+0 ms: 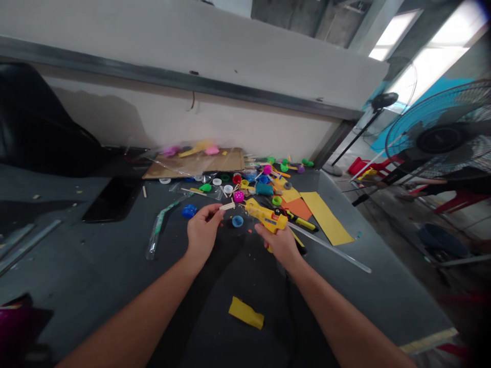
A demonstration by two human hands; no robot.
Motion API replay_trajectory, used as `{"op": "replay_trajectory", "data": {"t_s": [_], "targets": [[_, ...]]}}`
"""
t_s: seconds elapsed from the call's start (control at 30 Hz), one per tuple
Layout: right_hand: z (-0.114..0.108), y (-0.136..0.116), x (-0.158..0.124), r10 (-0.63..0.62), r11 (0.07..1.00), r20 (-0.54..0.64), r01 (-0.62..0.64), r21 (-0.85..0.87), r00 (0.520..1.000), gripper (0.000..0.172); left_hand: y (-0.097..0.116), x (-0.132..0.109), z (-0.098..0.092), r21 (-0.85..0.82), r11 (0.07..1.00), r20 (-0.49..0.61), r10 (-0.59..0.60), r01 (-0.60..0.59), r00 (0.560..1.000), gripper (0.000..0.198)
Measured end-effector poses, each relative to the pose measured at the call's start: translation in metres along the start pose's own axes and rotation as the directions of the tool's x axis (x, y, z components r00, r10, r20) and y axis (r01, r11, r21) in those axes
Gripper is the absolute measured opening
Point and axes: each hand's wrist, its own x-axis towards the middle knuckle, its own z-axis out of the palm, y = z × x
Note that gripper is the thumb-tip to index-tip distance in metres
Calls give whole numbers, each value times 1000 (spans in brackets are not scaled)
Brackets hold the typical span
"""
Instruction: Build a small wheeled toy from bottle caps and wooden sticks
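Note:
My right hand [281, 244] grips a yellow glue gun [264, 214] with its nozzle pointing left. My left hand [203, 228] pinches a small pale wooden stick piece [227, 206], held level with its end close to the gun's nozzle. Both hands hover over a dark grey table [95, 266]. A blue bottle cap [238, 221] lies just below the stick and nozzle. The gun's black cord runs down along my right forearm.
Coloured bottle caps [238, 196] and scraps crowd the table's far middle, beside yellow paper [326, 217], orange paper [299, 208] and a cardboard sheet [199, 162]. A clear ruler [330, 247] lies right, a black phone [113, 199] left, a yellow scrap [246, 312] near me. A fan [441, 133] stands right.

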Motion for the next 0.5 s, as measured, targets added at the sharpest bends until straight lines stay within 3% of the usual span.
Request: {"op": "replay_trajectory", "data": {"t_s": [0.1,0.2,0.5], "targets": [[1,0,-1,92,989,55,-98,111,994,36,-3,1,0,-39,999,6,-10,10,1000,30],[2,-4,-3,93,952,104,-119,283,990,37,-3,2,1,-83,996,11,-36,36,999,30],[-6,-27,-10,-3,669,270,-199,717,963,22,-3,3,3,-231,968,82,-81,98,993,34]]}}
